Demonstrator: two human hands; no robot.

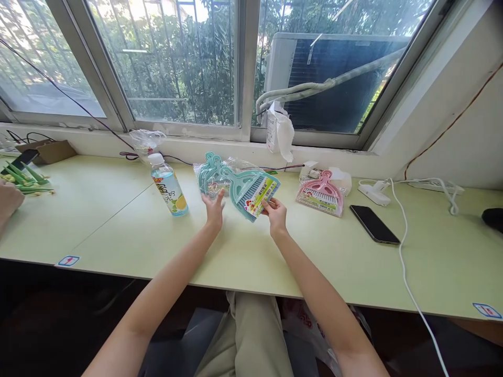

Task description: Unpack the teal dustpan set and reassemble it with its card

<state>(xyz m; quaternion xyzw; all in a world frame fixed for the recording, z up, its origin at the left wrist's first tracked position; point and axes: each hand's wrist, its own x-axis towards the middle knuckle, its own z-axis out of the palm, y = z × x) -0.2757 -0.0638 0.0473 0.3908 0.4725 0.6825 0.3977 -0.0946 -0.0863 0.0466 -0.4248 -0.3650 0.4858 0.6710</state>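
The right hand (275, 212) pinches the label corner of a teal dustpan-and-brush set (249, 191), lifted over the worktop (118, 230). The left hand (214, 208), fingers spread, touches the teal stack (210, 178). One pink set (322, 195) lies apart, untouched.

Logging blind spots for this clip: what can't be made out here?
- Label on the teal dustpan set, head view: print too small to read.
- Teal packs behind it: count hidden by overlap and glare.
- Co-worker's hand: cut off by the left edge.
- Dark object: cut off by the right edge.
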